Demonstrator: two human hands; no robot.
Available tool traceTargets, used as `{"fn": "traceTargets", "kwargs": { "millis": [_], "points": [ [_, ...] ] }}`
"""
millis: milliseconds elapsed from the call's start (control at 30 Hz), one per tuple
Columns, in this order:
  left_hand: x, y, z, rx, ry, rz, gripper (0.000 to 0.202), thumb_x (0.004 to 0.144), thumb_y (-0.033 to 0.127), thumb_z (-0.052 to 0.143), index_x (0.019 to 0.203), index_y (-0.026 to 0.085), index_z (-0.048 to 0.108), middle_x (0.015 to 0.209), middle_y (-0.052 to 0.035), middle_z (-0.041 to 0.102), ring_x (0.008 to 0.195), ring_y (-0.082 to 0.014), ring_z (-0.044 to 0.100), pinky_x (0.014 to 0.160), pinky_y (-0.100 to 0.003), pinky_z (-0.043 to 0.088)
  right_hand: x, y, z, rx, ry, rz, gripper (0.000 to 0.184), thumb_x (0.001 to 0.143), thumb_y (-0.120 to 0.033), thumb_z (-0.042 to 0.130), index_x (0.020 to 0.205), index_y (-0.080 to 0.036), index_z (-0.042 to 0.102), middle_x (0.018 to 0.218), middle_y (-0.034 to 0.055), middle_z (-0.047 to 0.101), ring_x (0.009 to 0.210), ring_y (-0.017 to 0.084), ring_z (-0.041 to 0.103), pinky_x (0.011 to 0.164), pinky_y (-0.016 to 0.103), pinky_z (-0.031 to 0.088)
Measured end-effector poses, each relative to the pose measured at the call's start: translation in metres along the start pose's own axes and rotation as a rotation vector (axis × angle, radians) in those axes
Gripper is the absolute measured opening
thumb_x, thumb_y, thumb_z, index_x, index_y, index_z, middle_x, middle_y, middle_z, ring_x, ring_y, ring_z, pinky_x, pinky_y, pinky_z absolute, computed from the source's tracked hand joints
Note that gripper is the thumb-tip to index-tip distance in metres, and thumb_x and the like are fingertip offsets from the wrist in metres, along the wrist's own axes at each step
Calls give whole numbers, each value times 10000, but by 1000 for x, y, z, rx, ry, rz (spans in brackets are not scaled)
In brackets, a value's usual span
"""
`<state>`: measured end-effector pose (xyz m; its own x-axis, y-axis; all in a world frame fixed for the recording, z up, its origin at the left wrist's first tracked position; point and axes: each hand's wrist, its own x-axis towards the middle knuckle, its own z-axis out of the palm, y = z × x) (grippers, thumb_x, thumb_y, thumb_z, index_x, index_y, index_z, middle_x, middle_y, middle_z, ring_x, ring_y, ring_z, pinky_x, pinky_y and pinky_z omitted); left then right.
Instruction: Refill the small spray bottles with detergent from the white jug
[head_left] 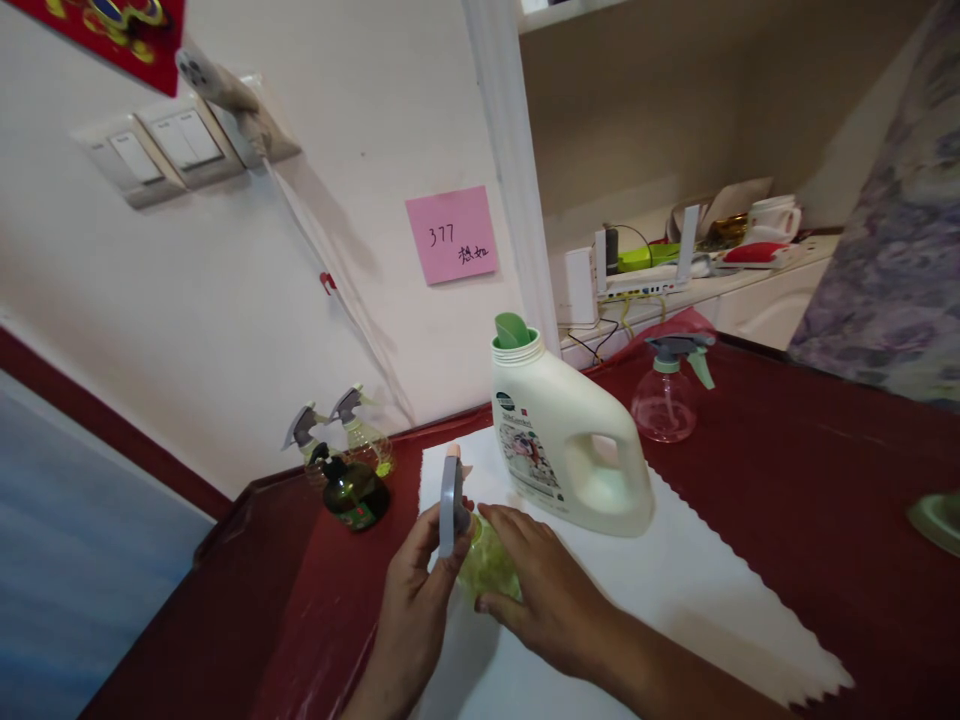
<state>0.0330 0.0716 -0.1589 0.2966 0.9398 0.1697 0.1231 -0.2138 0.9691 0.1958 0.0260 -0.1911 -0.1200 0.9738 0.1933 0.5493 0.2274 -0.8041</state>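
Note:
My left hand (420,580) is closed around a grey trigger spray head (451,500) with a pale orange nozzle tip. Right beside it, my right hand (551,590) wraps round a small yellow-green see-through bottle (489,560). The spray head sits at the bottle's neck; whether it is screwed on I cannot tell. Behind my hands a large pale green detergent jug (559,440) stands upright without a cap, a green pour spout (513,331) showing at its mouth. Jug and bottle are over a white sheet (675,620).
A dark pump bottle (356,495) and two clear spray bottles (367,440) stand left by the wall. A pink spray bottle (666,400) is right of the jug on the red table (817,450). A green object (937,522) lies at the right edge. A router (637,285) occupies the shelf behind.

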Motion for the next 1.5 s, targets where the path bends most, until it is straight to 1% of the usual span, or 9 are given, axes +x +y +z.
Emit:
{"fn": "traceTargets", "kwargs": {
  "millis": [500,933,1067,1133,1167,1267,1333,1400,1500],
  "points": [
    [0,3,5,56,-12,29,345,884,449,689,1142,220,696,1243,-89,714,1198,-312,616,1013,-386,464,-2,2,1,25,11,-21,825,784,-202,749,1525,-182,386,1530,120,483,1417,267,422,1182,444,354],
    [2,1,8,15,-14,56,339,909,408,661,1198,233,686,1250,-69,708,1133,-268,634,985,-352,480,-4,18,6,-42,-35,-39,867,825,-261,684,1572,-137,262,1638,149,325,1506,303,294,1247,537,261],
    [-1,2,8,37,-22,79,287,939,400,613,1154,232,700,1100,-50,735,1041,-256,645,901,-335,494,-10,6,-13,-143,323,-140,513,934,-325,599,1411,-221,440,1425,160,540,1348,326,482,1118,573,415],
    [-1,3,9,47,-18,107,272,943,404,609,1123,227,710,1049,-42,735,1007,-251,646,877,-327,491,-8,-14,-32,-246,516,-306,342,968,-232,539,1303,-277,497,1251,116,614,1217,287,558,1035,521,466],
    [-1,3,9,44,-14,118,273,942,401,610,1124,223,709,1045,-42,736,992,-250,648,866,-326,492,-5,-25,-43,-325,515,-413,389,961,-157,514,1324,-297,491,1271,101,606,1224,268,550,1037,498,459],
    [-1,2,10,29,6,145,265,935,367,610,1123,207,707,1075,-55,743,980,-255,657,854,-329,497,14,-58,-71,-589,171,-663,600,908,-26,444,1431,-320,464,1538,61,467,1439,288,364,1109,512,383],
    [-1,0,10,18,12,144,255,931,352,611,1111,200,709,1096,-63,746,991,-262,658,849,-331,499,31,-72,-83,-709,-31,-669,613,910,-16,447,1440,-321,482,1577,48,443,1503,307,271,1148,574,308],
    [-1,-1,11,-1,4,129,251,934,350,607,1111,203,707,1102,-62,746,990,-264,657,840,-330,500,47,-78,-89,-785,-170,-646,447,971,-94,498,1358,-305,572,1520,69,515,1487,334,308,1137,624,279],
    [-1,-3,13,3,-12,136,244,935,311,600,1134,217,704,1118,-53,739,1006,-262,650,861,-330,491,62,-80,-91,-840,-252,-662,187,1004,-224,577,1148,-267,688,1281,74,656,1286,306,512,1041,530,375]
  ]
}}
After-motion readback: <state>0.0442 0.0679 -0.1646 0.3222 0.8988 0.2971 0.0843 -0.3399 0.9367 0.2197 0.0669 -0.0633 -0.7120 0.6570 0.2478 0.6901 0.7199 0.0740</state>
